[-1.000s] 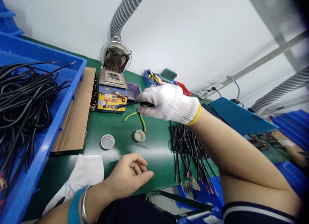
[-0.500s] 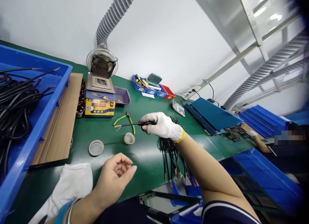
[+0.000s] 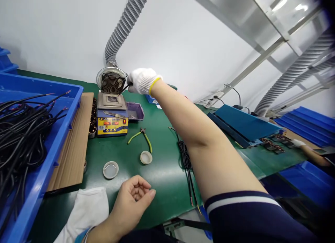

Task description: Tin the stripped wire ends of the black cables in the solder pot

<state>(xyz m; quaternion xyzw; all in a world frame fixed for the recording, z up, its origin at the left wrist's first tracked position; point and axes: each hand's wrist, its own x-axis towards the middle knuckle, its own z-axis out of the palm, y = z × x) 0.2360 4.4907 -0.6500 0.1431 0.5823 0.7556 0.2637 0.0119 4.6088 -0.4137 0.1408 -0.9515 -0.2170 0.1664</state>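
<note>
My right hand, in a white knit glove, is closed around a black cable. It is beside the fan of the fume extractor, above the right side of the yellow-and-blue solder pot. The cable's end points down toward the pot's metal top; whether it touches cannot be made out. My bare left hand hovers over the near part of the bench, loosely curled with nothing in it. Close to it are two small round dishes, one on the left and one on the right. My right arm covers part of the cable bundle.
Left stands a blue bin of black cables beside corrugated cardboard. Green-handled cutters, a purple tray and a white glove lie on the green bench. A co-worker's gloved hand is at far right.
My right hand has carried the cable up and left, from over the middle of the bench to the solder pot. My left hand keeps its curled shape. The camera view has shifted slightly.
</note>
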